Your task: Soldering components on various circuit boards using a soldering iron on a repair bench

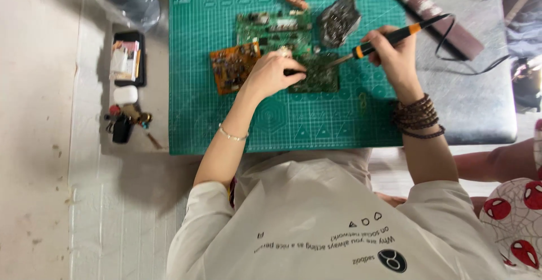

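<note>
Green cutting mat [226, 127] is covering the surface; your left hand [271, 74] fingers are pressing the dark circuit board [319, 76] flat, your right hand [392, 51] fingers are pinching the soldering iron [389, 36]; keep steadying both.

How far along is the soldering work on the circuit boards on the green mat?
Done: nothing shows as finished; joints are too small to judge. In hand: the left hand steadies the dark green circuit board on the green cutting mat, while the right hand holds the black-and-orange soldering iron with its tip at that board's upper edge. Left: the orange circuit board and the larger green circuit board lie untouched.
</note>
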